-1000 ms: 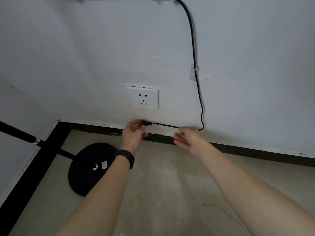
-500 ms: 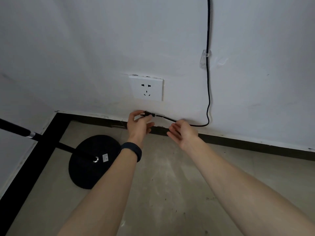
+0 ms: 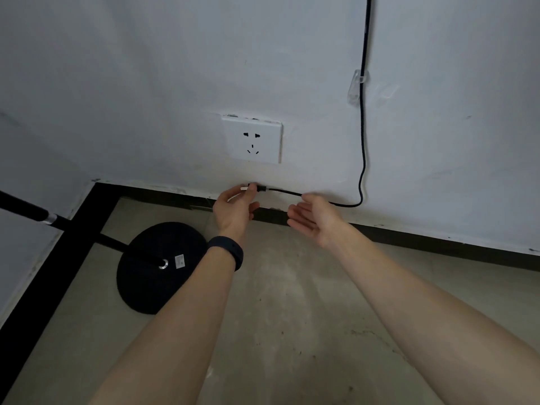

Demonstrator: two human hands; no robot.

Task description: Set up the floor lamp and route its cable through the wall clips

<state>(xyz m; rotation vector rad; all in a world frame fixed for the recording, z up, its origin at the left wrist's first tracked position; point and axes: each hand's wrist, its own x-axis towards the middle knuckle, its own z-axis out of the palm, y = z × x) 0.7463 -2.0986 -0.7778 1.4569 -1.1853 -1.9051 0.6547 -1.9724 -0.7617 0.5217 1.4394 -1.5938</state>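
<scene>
1. Plug [image 3: 253, 188] is pinched in the left hand [image 3: 233, 210] grip, just below the socket [image 3: 252, 139].
2. Cable [image 3: 363, 121] is seen seated in the wall clip [image 3: 357, 86]; the right hand [image 3: 314, 219] lies spread, grasping nothing.
3. Prongs should be aligned squarely before being pushed in.

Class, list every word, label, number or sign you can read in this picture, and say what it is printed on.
No text here can be read.
Small white sticker on the black lamp base: it carries print, but too small and blurred to read.
Wall socket: only plug holes, no lettering visible.
Black wristband on the left arm: no markings visible.
</scene>
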